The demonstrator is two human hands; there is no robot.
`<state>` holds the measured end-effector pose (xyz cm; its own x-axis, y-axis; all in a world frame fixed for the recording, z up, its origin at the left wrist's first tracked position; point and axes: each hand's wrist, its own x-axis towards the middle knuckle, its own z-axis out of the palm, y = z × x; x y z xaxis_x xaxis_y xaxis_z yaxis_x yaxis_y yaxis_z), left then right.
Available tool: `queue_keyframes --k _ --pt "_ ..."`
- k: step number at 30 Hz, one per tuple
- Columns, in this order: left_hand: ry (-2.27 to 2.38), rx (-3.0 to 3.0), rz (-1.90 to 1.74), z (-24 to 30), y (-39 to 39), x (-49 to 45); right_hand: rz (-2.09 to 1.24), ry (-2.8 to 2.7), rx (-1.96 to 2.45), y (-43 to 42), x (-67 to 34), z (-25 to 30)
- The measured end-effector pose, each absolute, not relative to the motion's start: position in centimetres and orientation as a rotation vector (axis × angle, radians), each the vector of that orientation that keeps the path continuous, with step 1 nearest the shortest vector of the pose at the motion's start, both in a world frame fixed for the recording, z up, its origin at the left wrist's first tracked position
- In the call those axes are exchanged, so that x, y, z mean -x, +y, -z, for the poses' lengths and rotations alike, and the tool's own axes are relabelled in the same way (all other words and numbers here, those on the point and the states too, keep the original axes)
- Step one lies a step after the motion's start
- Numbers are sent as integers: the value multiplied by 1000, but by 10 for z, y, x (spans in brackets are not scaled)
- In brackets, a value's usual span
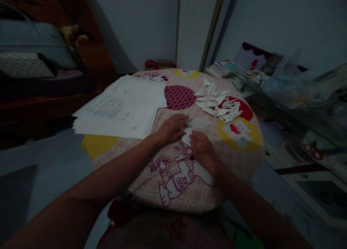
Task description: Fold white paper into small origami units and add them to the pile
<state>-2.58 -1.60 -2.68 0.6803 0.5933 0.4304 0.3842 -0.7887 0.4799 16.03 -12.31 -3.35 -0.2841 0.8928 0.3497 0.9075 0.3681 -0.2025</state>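
Note:
Between my two hands lies a small piece of folded paper [187, 137], low over the patterned tablecloth [154, 151]. My left hand [173, 129] grips its left side, fingers bent over it. On the near right edge, my right hand [202, 149] pinches the paper between thumb and fingers. A printed strip of paper [200, 122] shows just beyond the fingertips; whether it joins the folded piece I cannot tell. Farther back on the right is a heap of folded white paper pieces [217, 101] with pointed ends. Left of my hands rests a stack of printed sheets [121, 108].
At right stands a glass-topped desk [287, 115] with a plastic bag [292, 82], papers and books [222, 67]. Scissors [313, 151] lie on a lower level. A grey bag [32, 39] sits on wooden furniture at left. The room is dim.

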Motion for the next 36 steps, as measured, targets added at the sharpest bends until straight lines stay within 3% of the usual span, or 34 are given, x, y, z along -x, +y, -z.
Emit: queue_keyframes --k 6,36 --pt "1118 -2233 -731 20 -3 21 107 -2339 1574 -134 -158 35" --pt "1190 -2101 -804 17 20 14 94 -2361 1589 -136 -156 39"
